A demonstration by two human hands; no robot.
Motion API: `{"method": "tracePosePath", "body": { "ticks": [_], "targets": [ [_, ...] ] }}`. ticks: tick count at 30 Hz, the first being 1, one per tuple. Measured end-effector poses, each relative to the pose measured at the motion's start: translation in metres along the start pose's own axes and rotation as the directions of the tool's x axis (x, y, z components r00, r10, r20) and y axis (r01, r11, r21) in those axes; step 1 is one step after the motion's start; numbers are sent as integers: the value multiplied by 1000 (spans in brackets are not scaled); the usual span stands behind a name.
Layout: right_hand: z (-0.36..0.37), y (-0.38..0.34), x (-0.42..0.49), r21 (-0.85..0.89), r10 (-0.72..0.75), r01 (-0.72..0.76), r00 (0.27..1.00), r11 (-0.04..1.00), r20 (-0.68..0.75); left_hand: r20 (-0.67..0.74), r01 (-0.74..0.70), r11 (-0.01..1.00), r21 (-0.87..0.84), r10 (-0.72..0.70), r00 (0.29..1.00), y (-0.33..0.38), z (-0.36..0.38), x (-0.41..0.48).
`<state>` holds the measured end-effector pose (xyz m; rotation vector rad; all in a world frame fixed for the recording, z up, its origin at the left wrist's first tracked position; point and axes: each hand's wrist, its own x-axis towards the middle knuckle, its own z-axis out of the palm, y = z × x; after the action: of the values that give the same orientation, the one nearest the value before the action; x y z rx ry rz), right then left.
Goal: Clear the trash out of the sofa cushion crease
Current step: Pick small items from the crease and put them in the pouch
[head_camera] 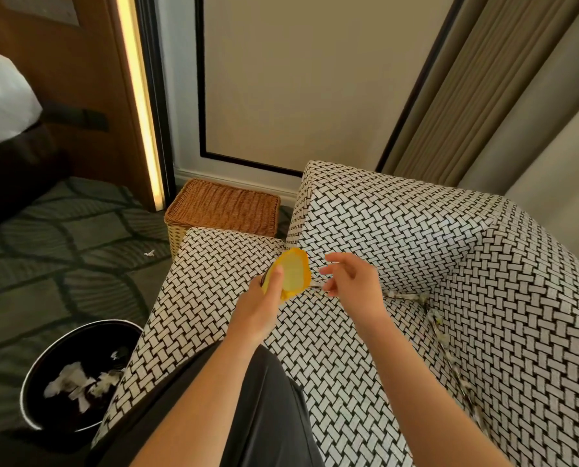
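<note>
Off seat cushion (315, 332) left edge: bin (79, 375), paper inside. Above back edge: left hand (261, 308) grips yellow wrapper (293, 274). Beside it: right hand (352, 281), fingers half curled, pinch on anything not determinable. Back right corner: paper scraps (411, 297) line crease (431, 315); lift each clear, carry to bin

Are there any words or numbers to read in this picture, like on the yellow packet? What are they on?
No text here can be read.
Yellow plastic packet held in the left hand: no print shows on the side we see.
Grey plate on the brown wooden door: blurred and cut off by the picture's edge, unreadable.
</note>
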<state>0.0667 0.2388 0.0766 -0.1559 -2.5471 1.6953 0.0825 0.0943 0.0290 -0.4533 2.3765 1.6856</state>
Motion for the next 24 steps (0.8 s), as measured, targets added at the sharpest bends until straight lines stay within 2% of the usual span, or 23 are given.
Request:
{"method": "tracePosePath", "body": {
  "ticks": [3,7,12,16,19,22,24],
  "targets": [
    [8,36,12,-47,168,-168,986,985,-7,-43,64,997,-41,-66,997,-2,1,6],
    [38,85,23,-246,279,-261,960,934,41,-159,118,985,-127,-137,978,-5,3,15],
    [72,107,49,-437,219,-161,972,885,87,-271,167,946,-279,-244,931,-11,-3,29],
    [88,106,72,-633,185,-98,980,768,74,-317,150,907,-394,-287,904,-19,-9,38],
    [98,106,82,-696,216,-172,976,698,-26,-290,169,899,-404,-301,909,-24,-9,45],
    [107,108,81,-757,183,-195,978,623,-102,-243,185,899,-398,-298,923,-23,-7,48],
    [108,111,82,-752,165,-201,979,627,-124,-202,211,892,-400,-310,929,-25,-7,50]
  ]
}}
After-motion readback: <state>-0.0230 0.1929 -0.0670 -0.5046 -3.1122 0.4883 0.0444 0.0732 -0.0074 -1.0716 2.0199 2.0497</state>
